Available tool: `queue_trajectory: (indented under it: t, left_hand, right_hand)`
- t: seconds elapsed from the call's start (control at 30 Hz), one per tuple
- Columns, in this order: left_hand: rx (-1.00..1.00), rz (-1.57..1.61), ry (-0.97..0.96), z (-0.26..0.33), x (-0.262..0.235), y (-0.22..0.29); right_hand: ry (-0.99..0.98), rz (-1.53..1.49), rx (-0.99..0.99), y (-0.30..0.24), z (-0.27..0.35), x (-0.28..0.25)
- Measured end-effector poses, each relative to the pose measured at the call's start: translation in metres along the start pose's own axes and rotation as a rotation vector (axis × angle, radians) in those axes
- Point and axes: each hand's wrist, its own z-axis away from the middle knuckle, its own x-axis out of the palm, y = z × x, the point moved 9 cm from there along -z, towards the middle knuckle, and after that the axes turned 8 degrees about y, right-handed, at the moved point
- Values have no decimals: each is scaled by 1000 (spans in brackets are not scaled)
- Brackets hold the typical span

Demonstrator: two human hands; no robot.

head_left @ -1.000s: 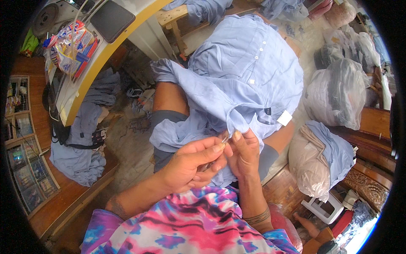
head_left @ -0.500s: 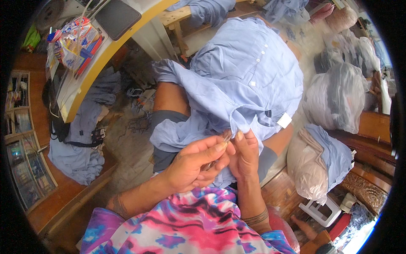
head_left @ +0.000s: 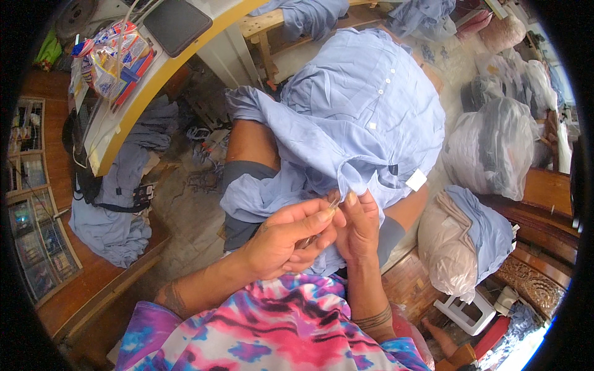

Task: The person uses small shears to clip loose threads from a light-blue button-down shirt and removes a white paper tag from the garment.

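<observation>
A light blue buttoned shirt (head_left: 365, 93) lies spread over my knees, a white tag (head_left: 416, 180) hanging from its near edge. Between the thumb and fingers of my left hand (head_left: 294, 232) is a slim, shiny tool (head_left: 335, 202) that looks like thread snips. Most of it is hidden in the palm; its tip points up toward the cloth. My right hand (head_left: 357, 229) pinches a narrow edge of the shirt between thumb and forefinger, right beside that tip. The two hands touch or nearly touch. Whether the tip meets the cloth, I cannot tell.
A yellow-edged table (head_left: 238, 18) curves round the upper left, with a colourful plastic packet (head_left: 117, 59) on it. More blue garments (head_left: 111, 229) lie at the left. At the right stand stuffed plastic bags (head_left: 492, 145), a wrapped bundle (head_left: 451, 247) and a white stool (head_left: 467, 315).
Both hands keep the same hold and place. The view has shifted very slightly; nothing else has visibly moved.
</observation>
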Motion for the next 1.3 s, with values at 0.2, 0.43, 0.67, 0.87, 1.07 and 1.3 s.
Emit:
queue_trajectory:
  t: [0.2, 0.43, 0.67, 0.87, 1.07, 1.3]
  left_hand:
    - [4, -13, -14, 2, 0, 1]
    - [6, -29, -21, 0, -2, 2]
    - [0, -12, -8, 1, -1, 2]
    - [-37, 41, -21, 0, -2, 1]
    - [0, -69, 14, 0, -5, 4]
    - [4, -160, 36, 2, -7, 13]
  right_hand:
    - [-20, 13, -17, -1, -1, 1]
    - [-24, 41, -18, 1, -2, -4]
    - [-34, 56, -39, -2, -1, -4]
    - [-49, 87, -50, -4, -3, -5]
    - [-18, 202, -113, -8, -6, -13]
    - [0, 307, -165, -14, -4, -6]
